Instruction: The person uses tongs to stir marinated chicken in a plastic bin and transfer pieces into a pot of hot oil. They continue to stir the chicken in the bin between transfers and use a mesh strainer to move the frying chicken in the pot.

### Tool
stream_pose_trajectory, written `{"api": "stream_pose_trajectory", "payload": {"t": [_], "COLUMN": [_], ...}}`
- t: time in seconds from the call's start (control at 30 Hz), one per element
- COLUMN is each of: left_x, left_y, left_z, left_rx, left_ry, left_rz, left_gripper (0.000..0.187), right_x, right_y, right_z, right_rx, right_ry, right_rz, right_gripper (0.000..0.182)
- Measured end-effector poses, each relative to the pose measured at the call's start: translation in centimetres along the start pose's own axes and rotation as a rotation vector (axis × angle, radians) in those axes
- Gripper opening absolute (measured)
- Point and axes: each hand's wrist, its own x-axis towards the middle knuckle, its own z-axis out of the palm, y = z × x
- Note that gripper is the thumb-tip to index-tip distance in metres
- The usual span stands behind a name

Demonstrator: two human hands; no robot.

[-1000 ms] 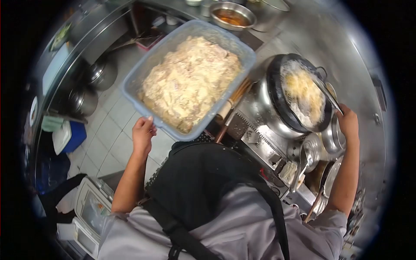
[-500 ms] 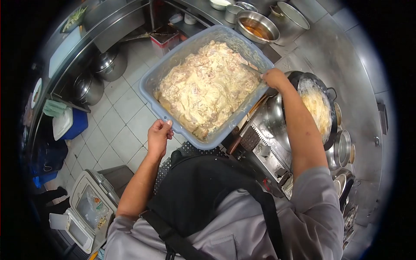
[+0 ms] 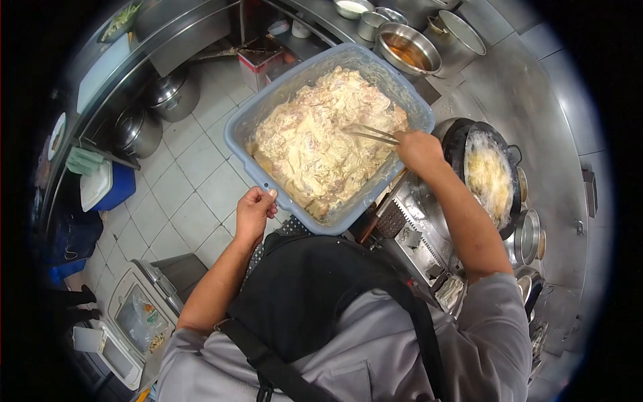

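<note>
A large blue-grey plastic tub [image 3: 236, 137] is in front of me, heaped with raw, batter-coated meat [image 3: 315, 134], which looks like chicken pieces. My right hand [image 3: 420, 151] is closed around metal tongs [image 3: 372, 134], whose two arms reach over the right part of the heap with their tips at the batter. Nothing can be made out between those tips. At the tub's near left corner, my left hand [image 3: 254, 214] is closed, its thumb and curled fingers at the rim. To the right, a black wok [image 3: 457, 144] holds pale pieces frying in bubbling oil [image 3: 487, 174].
Steel bowls [image 3: 410, 48] and a tall pot [image 3: 462, 33] stand behind the tub on the right. Strainers [image 3: 529, 234] sit beyond the wok. Lidded pots [image 3: 173, 97] and a blue cooler [image 3: 107, 184] are at left, with an open bin [image 3: 137, 315] near my left elbow.
My right hand has moved from the tub's right rim inward over the batter, bringing the tongs into clear view. The tub appears slightly further right and lower. My left hand stays at its corner.
</note>
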Motion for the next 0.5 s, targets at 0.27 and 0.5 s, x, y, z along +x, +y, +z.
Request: {"api": "stream_pose_trajectory", "payload": {"t": [0.27,0.5], "left_x": [-0.1,-0.3], "left_y": [0.1,0.2], "left_z": [0.0,0.3], "left_rx": [0.013,0.015], "left_ry": [0.001,0.005], "left_rz": [0.003,0.02], "left_gripper": [0.022,0.023], "right_x": [-1.0,8.7], "right_y": [3.5,3.0], "right_z": [-2.5,7.0], "right_rx": [0.197,0.067], "right_ry": [-0.027,-0.257], "right_rz": [0.042,-0.072], "right_gripper": [0.032,0.034]}}
